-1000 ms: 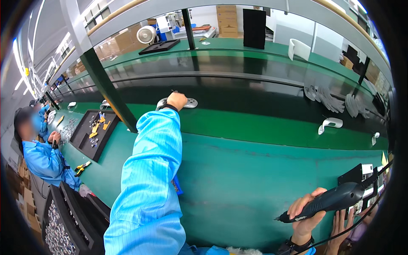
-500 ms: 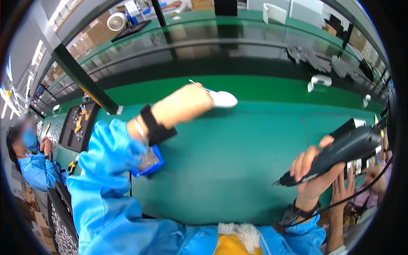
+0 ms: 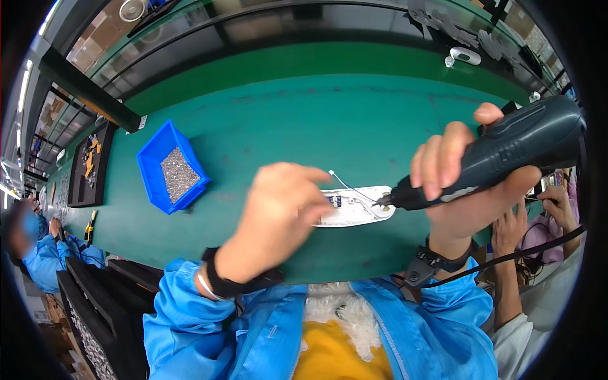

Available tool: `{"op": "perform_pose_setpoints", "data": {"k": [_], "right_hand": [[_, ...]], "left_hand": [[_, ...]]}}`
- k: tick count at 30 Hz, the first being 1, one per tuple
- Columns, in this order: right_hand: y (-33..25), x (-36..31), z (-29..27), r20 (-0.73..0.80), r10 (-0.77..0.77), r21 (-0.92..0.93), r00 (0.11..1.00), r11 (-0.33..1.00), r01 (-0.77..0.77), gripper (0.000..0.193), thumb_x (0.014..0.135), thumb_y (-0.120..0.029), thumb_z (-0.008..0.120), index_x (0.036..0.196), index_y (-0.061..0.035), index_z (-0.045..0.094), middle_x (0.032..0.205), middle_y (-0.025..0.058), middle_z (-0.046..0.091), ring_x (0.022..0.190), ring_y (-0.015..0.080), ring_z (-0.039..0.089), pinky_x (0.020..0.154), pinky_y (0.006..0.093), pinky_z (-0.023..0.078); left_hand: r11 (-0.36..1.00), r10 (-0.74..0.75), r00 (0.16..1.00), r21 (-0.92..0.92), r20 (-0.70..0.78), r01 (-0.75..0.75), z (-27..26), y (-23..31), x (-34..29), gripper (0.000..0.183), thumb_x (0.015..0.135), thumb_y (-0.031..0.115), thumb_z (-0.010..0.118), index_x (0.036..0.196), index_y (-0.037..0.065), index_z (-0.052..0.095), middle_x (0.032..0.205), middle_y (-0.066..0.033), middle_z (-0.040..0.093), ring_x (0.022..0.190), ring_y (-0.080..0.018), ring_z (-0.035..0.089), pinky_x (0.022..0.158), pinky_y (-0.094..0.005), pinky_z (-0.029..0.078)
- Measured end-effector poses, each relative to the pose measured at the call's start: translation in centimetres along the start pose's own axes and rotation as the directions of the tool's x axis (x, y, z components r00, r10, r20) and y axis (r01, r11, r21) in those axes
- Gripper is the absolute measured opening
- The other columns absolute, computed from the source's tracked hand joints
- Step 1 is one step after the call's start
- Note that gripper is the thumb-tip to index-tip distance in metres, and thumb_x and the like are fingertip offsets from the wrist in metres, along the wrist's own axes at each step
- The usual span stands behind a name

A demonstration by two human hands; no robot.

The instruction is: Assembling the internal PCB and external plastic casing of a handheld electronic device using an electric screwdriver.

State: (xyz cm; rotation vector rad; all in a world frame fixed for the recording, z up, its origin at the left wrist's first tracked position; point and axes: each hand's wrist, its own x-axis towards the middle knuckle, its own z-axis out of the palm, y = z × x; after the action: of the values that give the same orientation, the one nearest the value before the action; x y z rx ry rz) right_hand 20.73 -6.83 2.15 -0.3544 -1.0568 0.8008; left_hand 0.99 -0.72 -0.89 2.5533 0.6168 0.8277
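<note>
A white elongated plastic housing (image 3: 362, 217) lies near the middle of the green table, its hollow side up. A small dark circuit board and a thin wire with a white connector show on it. My left hand (image 3: 272, 218) is closed around the left end of the housing, covering that part. In my right hand (image 3: 459, 221) is a dark electric screwdriver (image 3: 506, 155), tilted down to the left. Its tip meets the right end of the housing, at or very close to a screw spot there.
A blue bin (image 3: 151, 166) with many small metal screws stands left of my left hand. Farther left are a black tray (image 3: 77, 183) and yellow-handled pliers (image 3: 91, 228). A white part (image 3: 465, 56) rests at the back right. Co-workers sit on both sides; the screwdriver's cable (image 3: 506, 256) hangs at right.
My left hand has come back toward me, bringing the white housing to the table's middle. The screwdriver has moved up to the housing's right end. My view has tilted down.
</note>
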Motion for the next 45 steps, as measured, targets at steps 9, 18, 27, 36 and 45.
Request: {"op": "perform_pose_setpoints", "data": {"k": [9,18,27,36,45], "right_hand": [[3.2,-0.3,1.8,-0.118,0.162,-0.076,0.98,0.982,-0.171,0.078,0.068,-0.066,0.054,0.106,-0.0003,0.036,0.057,0.0081,0.049,0.045,0.0143,0.049,0.043,0.0242,0.042],[5.5,0.0,1.0,-0.048,0.14,-0.222,0.989,0.964,-0.147,0.075,0.074,-0.071,0.036,0.11,-0.0053,0.034,0.055,0.004,0.046,0.041,0.0121,0.045,0.042,0.0263,0.039],[5.9,0.0,0.7,-0.062,0.168,-0.281,0.984,0.943,-0.179,0.077,0.072,-0.072,0.038,0.11,-0.0052,0.034,0.055,0.0037,0.046,0.042,0.012,0.046,0.041,0.0259,0.04],[5.8,-0.2,0.9,-0.069,0.204,-0.336,0.977,0.917,-0.215,0.075,0.07,-0.072,0.042,0.106,-0.006,0.035,0.055,0.0042,0.047,0.041,0.0123,0.046,0.041,0.0257,0.041],[6.4,-0.4,1.6,-0.1,0.222,-0.337,0.97,0.909,-0.243,0.072,0.067,-0.069,0.051,0.1,-0.0066,0.036,0.055,0.0055,0.047,0.041,0.0127,0.046,0.041,0.0243,0.041]], "left_hand": [[0.875,-0.322,0.934,-0.328,0.153,0.356,1.2,-3.0,-1.7,0.016,0.067,0.006,0.069,0.071,-0.002,0.055,0.085,-0.015,0.063,0.075,-0.0304,0.061,0.066,-0.0346,0.047],[0.876,-0.326,0.937,-0.333,0.127,0.35,1.3,-3.0,-1.7,0.013,0.066,0.001,0.068,0.068,-0.002,0.055,0.084,-0.015,0.063,0.073,-0.0286,0.06,0.064,-0.0328,0.047],[0.843,-0.38,0.912,-0.347,0.155,0.411,1.2,-2.8,-1.6,0.015,0.065,-0.001,0.068,0.067,-0.001,0.054,0.086,-0.0151,0.063,0.076,-0.0251,0.062,0.067,-0.0309,0.047],[0.85,-0.36,0.923,-0.358,0.14,0.386,1.5,-2.8,-1.6,0.013,0.066,0.001,0.067,0.068,-0.002,0.054,0.085,-0.0149,0.063,0.073,-0.0271,0.061,0.064,-0.0318,0.047],[0.847,-0.358,0.928,-0.381,0.105,0.371,1.5,-2.9,-1.7,0.012,0.066,0.001,0.067,0.069,-0.002,0.056,0.083,-0.0138,0.062,0.069,-0.0288,0.06,0.061,-0.0329,0.047]]}}
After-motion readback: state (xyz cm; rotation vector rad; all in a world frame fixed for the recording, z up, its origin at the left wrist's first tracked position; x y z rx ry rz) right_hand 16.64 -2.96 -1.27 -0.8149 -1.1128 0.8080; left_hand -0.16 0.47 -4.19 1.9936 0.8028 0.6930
